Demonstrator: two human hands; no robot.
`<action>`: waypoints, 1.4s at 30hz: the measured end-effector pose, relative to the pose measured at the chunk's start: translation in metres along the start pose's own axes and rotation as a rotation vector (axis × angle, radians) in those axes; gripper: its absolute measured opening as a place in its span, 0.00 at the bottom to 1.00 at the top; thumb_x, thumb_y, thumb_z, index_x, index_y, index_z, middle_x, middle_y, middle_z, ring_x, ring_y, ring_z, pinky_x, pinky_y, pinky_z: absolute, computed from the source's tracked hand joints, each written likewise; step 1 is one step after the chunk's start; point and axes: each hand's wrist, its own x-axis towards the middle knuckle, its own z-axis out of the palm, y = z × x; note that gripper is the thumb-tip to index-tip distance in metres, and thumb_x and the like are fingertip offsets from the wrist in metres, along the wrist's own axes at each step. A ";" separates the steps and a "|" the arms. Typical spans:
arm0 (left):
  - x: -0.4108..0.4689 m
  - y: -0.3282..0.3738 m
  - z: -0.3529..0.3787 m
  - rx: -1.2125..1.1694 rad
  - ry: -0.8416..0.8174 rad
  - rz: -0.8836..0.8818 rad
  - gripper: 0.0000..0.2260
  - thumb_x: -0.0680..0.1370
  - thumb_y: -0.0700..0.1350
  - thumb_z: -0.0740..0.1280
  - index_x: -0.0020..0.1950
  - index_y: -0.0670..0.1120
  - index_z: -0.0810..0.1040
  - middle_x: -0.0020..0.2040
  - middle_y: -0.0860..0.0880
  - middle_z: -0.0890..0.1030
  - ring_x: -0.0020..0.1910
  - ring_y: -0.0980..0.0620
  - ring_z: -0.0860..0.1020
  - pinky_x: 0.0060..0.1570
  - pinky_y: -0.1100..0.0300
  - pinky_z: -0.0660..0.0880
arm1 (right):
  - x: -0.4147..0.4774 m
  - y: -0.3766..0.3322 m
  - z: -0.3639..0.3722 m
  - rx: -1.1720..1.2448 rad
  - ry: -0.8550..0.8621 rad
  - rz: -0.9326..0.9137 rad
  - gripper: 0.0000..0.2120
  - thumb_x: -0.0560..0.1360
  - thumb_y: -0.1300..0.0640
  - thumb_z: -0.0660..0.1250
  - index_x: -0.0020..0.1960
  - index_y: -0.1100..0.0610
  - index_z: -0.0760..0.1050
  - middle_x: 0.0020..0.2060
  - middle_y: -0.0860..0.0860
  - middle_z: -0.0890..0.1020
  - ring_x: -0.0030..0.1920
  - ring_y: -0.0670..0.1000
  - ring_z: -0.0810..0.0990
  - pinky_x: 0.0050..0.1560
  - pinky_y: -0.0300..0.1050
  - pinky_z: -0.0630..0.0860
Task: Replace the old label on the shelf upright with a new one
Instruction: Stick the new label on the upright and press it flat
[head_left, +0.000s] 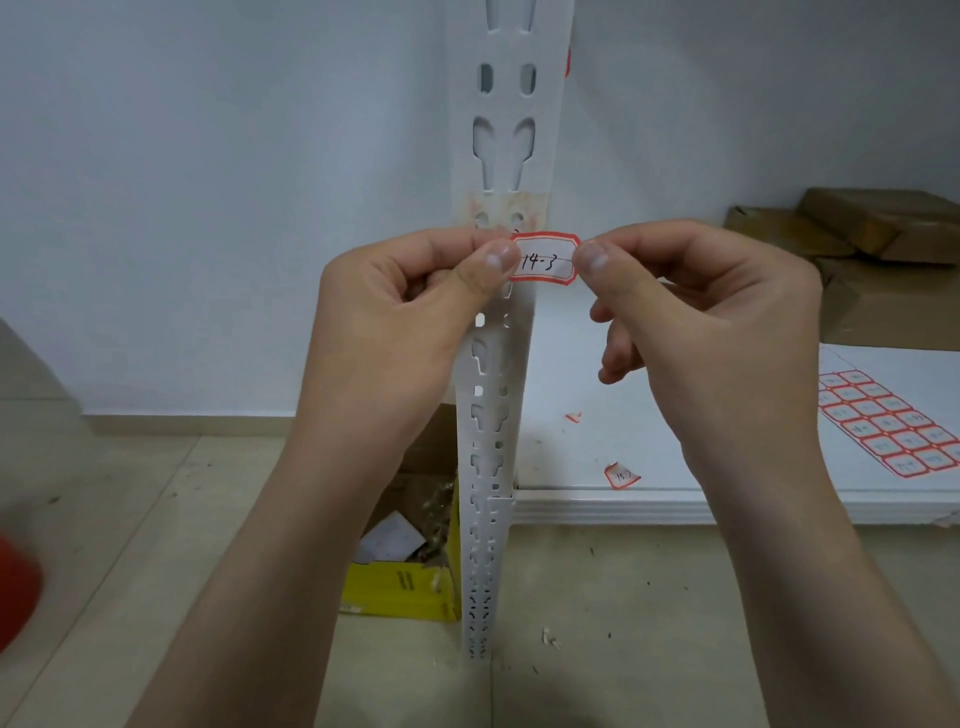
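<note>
A white slotted shelf upright (506, 156) runs down the middle of the view. A yellowish patch of old glue residue (503, 207) marks it just above my hands. I hold a new red-bordered white label (545, 258), handwritten "14-3", in front of the upright just below that patch. My left hand (415, 312) pinches its left edge between thumb and forefinger. My right hand (701, 312) pinches its right edge the same way. A torn old label (621, 475) lies curled on the white shelf board (727, 499).
A sheet of red-bordered labels (888, 431) lies on the shelf at the right. Brown cardboard packages (883, 244) are stacked behind it. A small red scrap (573, 417) lies on the shelf. An open yellow box (405, 587) stands on the tiled floor left of the upright.
</note>
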 end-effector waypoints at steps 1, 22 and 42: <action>0.000 0.000 -0.002 0.002 0.000 0.003 0.05 0.81 0.44 0.70 0.51 0.51 0.85 0.25 0.60 0.80 0.23 0.65 0.73 0.28 0.76 0.69 | 0.000 -0.001 0.001 -0.001 0.003 0.002 0.08 0.77 0.58 0.77 0.41 0.47 0.85 0.34 0.57 0.82 0.22 0.48 0.77 0.26 0.48 0.79; 0.007 -0.002 -0.014 0.081 0.071 0.091 0.06 0.79 0.49 0.73 0.46 0.61 0.85 0.39 0.33 0.78 0.30 0.49 0.65 0.26 0.67 0.69 | 0.003 -0.001 0.023 0.016 -0.007 0.066 0.09 0.77 0.62 0.75 0.40 0.52 0.85 0.32 0.59 0.82 0.22 0.48 0.75 0.25 0.43 0.77; 0.008 -0.004 -0.009 0.066 0.164 0.108 0.08 0.79 0.47 0.74 0.43 0.61 0.85 0.39 0.33 0.74 0.30 0.52 0.65 0.25 0.65 0.66 | 0.011 -0.003 0.028 -0.011 -0.010 0.048 0.09 0.77 0.57 0.76 0.40 0.46 0.84 0.29 0.51 0.81 0.24 0.46 0.75 0.26 0.38 0.78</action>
